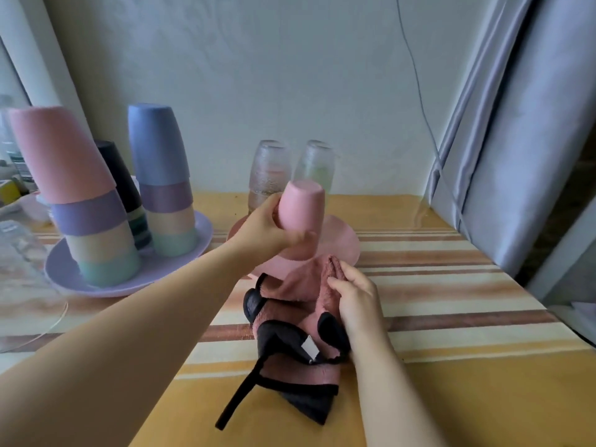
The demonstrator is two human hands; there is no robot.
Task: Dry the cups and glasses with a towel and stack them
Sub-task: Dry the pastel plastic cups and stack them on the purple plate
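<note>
head cam | single wide-angle view, worn high | faces forward and down over striped table (pixel 451 285) | close to hands, wall behind

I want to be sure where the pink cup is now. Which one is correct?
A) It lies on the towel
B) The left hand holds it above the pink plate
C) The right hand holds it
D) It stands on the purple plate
B: the left hand grips the pink cup, upside down, over the pink plate, while the right hand holds the towel.
</note>
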